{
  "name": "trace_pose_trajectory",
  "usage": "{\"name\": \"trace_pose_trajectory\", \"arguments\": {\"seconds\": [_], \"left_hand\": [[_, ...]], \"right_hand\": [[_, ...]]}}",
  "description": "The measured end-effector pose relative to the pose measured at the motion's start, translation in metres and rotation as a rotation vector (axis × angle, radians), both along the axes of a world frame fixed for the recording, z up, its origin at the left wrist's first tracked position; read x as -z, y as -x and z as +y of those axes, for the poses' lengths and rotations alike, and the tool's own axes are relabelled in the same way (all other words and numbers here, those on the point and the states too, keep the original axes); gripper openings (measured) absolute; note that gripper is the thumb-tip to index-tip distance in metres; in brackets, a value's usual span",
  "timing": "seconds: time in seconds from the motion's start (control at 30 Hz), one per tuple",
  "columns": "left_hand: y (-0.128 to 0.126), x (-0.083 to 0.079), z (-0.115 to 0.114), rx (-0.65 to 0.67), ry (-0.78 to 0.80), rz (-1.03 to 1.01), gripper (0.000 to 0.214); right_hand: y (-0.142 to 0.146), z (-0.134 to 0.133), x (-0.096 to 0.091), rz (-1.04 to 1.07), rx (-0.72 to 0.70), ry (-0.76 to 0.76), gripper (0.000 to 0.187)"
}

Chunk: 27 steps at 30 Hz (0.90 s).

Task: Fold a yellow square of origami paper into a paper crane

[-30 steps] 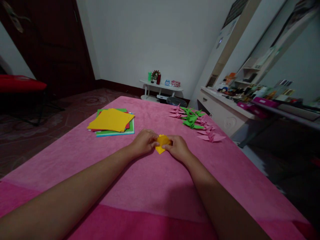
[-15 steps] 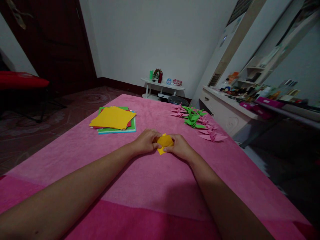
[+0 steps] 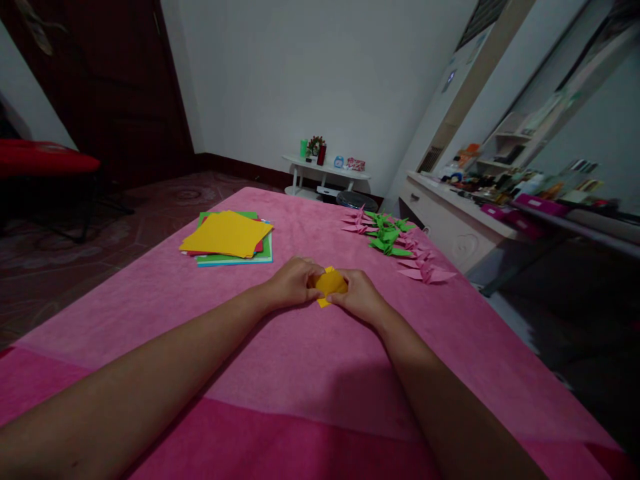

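Note:
A small piece of folded yellow origami paper [image 3: 330,285] is between my two hands at the middle of the pink-covered table [image 3: 295,360]. My left hand [image 3: 296,283] grips its left side, with the thumb on the near part. On the right side, my right hand [image 3: 361,292] holds it with the thumb pressed near the lower edge. Parts of the paper's sides are hidden behind the fingers. Several folded paper cranes, pink [image 3: 426,271] and green [image 3: 386,240], lie to the right beyond my right hand.
A stack of coloured paper with yellow sheets [image 3: 227,233] on top lies at the far left of the table. Beyond the table stands a small white shelf [image 3: 327,168]. On the right is a dresser [image 3: 450,210] crowded with small items; a red chair [image 3: 47,159] stands left.
Both hands stay on the yellow paper in nearly the same place. The paper's near point shows slightly less, and the view has shifted very slightly.

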<state>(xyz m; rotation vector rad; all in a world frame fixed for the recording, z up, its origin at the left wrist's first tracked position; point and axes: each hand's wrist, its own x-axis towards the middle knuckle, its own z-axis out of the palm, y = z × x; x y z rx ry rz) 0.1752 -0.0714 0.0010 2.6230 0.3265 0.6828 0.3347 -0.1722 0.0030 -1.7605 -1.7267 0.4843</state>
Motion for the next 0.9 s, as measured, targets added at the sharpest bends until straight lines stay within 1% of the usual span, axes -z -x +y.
{"name": "trace_pose_trajectory", "arguments": {"seconds": [0.2,0.47,0.57,0.73,0.9], "left_hand": [[0.001,0.000,0.003,0.078,-0.101,-0.032,0.018],[0.005,-0.005,-0.003,0.092,-0.188,-0.011,0.013],[0.006,-0.007,-0.004,0.079,-0.196,-0.010,0.011],[0.005,-0.006,-0.003,0.078,-0.191,-0.003,0.011],[0.006,-0.005,0.000,0.102,-0.222,0.002,0.010]], "right_hand": [[0.000,-0.001,-0.002,-0.059,-0.039,-0.025,0.016],[0.002,-0.004,-0.006,-0.270,-0.056,-0.105,0.011],[0.003,-0.005,-0.007,-0.334,-0.066,-0.132,0.010],[0.001,-0.006,-0.007,-0.346,-0.084,-0.132,0.006],[-0.003,-0.008,-0.010,-0.410,-0.128,-0.146,0.008]]}}
